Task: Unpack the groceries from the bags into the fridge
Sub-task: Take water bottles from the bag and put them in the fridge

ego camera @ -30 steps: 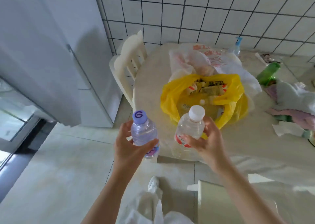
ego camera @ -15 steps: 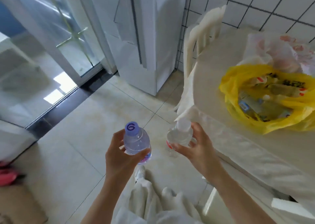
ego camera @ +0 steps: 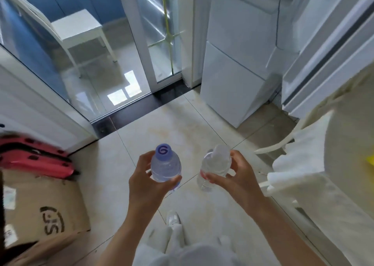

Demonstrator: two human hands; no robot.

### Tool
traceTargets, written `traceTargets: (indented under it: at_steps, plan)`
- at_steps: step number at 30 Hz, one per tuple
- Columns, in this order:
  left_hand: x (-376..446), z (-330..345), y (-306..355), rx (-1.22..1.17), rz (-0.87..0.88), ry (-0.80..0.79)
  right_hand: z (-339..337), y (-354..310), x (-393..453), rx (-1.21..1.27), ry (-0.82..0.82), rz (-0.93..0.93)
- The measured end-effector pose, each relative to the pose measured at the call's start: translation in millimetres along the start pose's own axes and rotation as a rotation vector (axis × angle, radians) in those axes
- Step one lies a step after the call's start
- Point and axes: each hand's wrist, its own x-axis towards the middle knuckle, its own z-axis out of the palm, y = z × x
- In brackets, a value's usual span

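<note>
Purple-capped bottle (ego camera: 166, 167) upright in left hand (ego camera: 148, 181), grip wrapped round body. White-capped bottle (ego camera: 216, 166) tilted, right hand (ego camera: 235, 181) grip closed on it. Both held over tiled floor (ego camera: 182, 128). Fridge (ego camera: 238, 63) ahead-right, closed. Bench (ego camera: 348, 144) at right edge; cardboard box (ego camera: 40, 209) left.

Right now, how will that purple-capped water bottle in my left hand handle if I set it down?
The purple-capped bottle looks full, so probably heavy for its size. Its thin clear plastic likely dents under the left hand. Laid sideways, its round body would probably roll.
</note>
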Motion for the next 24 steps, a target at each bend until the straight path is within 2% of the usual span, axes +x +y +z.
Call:
traceTargets:
  at_steps: [9,16,24]
  plan:
    - [115.4,-44.6,-8.9,-0.002,0.013,0.004,66.5,-55.6,81.0,0.049,0.014,-0.003]
    - [215.9,-21.7,4.9,-0.007,0.039,-0.054,68.9,-83.4,172.3,0.043,0.079,-0.017]
    - [360.2,33.2,55.0,-0.005,0.122,-0.127,41.3,-133.5,306.2,0.043,0.108,-0.069]
